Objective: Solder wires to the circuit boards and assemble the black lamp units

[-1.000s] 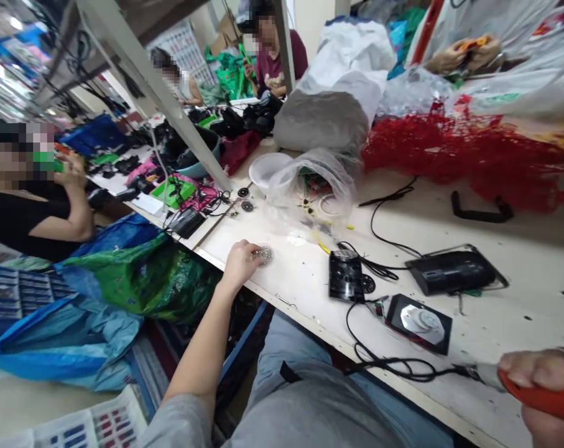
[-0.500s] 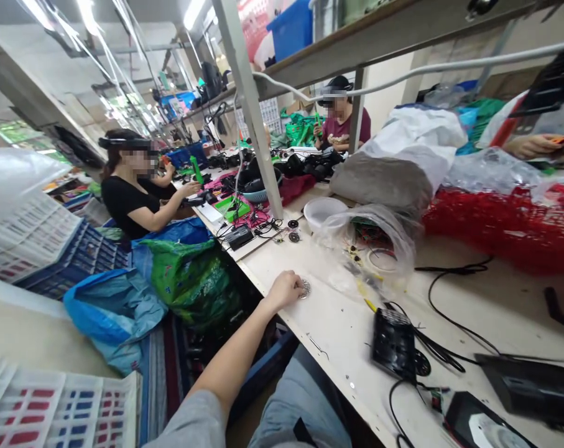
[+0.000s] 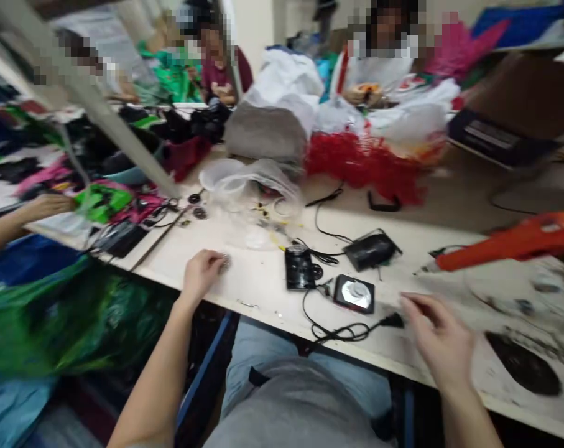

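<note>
My left hand (image 3: 201,277) rests at the near part of the white worktable, its fingers closed on the edge of a small round perforated metal disc (image 3: 225,264). Towards the right, my right hand (image 3: 438,336) is over the tabletop, blurred, its fingers loosely curved with a gap beside the thumb and nothing visible in them. A black plug (image 3: 392,320) on a cable lies just left of it. Between the hands are an open black housing (image 3: 300,267) and a black casing with a silver round plate (image 3: 355,294). Beyond the right hand is an orange power screwdriver (image 3: 510,242).
A black box-shaped part (image 3: 372,250) with cables lies behind the casings. A clear plastic bag (image 3: 258,186) and red netting (image 3: 365,165) are farther back. A dark oval part (image 3: 523,364) lies at right. A co-worker's hand (image 3: 53,206) is at left; other people sit across the table.
The view has swung right, bringing my right hand and the orange power screwdriver into sight. My left hand still holds the metal disc near the table edge.
</note>
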`<action>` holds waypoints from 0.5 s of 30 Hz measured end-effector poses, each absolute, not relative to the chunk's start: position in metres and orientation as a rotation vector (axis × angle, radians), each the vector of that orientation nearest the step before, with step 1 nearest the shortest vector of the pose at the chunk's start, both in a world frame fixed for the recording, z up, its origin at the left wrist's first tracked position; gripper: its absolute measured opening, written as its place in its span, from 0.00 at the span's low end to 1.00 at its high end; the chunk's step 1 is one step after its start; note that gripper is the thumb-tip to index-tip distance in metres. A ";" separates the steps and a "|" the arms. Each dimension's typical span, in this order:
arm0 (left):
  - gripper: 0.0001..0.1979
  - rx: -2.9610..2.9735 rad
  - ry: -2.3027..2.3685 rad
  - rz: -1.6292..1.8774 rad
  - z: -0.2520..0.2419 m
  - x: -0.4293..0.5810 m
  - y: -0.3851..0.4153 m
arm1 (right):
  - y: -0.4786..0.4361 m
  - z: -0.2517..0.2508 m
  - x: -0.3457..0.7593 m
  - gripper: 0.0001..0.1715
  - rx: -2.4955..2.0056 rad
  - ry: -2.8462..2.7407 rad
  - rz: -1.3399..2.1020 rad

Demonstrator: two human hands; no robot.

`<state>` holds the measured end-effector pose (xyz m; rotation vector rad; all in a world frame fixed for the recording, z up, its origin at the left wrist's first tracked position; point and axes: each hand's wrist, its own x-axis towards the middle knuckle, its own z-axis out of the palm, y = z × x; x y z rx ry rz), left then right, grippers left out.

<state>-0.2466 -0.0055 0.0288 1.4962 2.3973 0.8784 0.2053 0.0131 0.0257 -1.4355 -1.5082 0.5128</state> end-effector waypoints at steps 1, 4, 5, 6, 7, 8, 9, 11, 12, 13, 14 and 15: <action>0.05 1.489 2.402 0.908 0.028 -0.248 -0.005 | 0.011 0.023 0.201 0.15 -1.438 -1.639 0.500; 0.08 1.472 2.456 0.952 0.033 -0.245 -0.010 | 0.016 0.010 0.186 0.16 -1.387 -1.857 0.510; 0.09 1.467 2.468 0.972 0.036 -0.242 -0.013 | 0.019 0.007 0.182 0.18 -1.376 -1.900 0.509; 0.10 1.457 2.469 1.000 0.039 -0.238 -0.015 | 0.022 0.004 0.180 0.20 -1.373 -1.938 0.506; 0.10 1.440 2.457 1.040 0.042 -0.233 -0.017 | 0.024 0.001 0.178 0.21 -1.374 -1.969 0.509; 0.10 1.417 2.430 1.090 0.045 -0.228 -0.019 | 0.027 0.000 0.177 0.21 -1.376 -1.991 0.514; 0.10 1.392 2.386 1.147 0.046 -0.222 -0.020 | 0.030 -0.001 0.177 0.21 -1.376 -2.006 0.521; 0.10 1.369 2.258 1.263 0.047 -0.205 -0.022 | 0.035 0.000 0.177 0.20 -1.365 -2.030 0.536; 0.10 1.389 2.174 1.303 0.047 -0.194 -0.023 | 0.037 0.000 0.178 0.19 -1.349 -2.044 0.539; 0.08 1.431 2.089 1.327 0.046 -0.181 -0.026 | 0.038 -0.001 0.179 0.18 -1.326 -2.060 0.537; 0.07 1.504 1.997 1.314 0.046 -0.165 -0.030 | 0.038 -0.002 0.180 0.18 -1.300 -2.073 0.526; 0.06 1.590 1.885 1.268 0.046 -0.146 -0.034 | 0.038 -0.004 0.181 0.18 -1.268 -2.086 0.507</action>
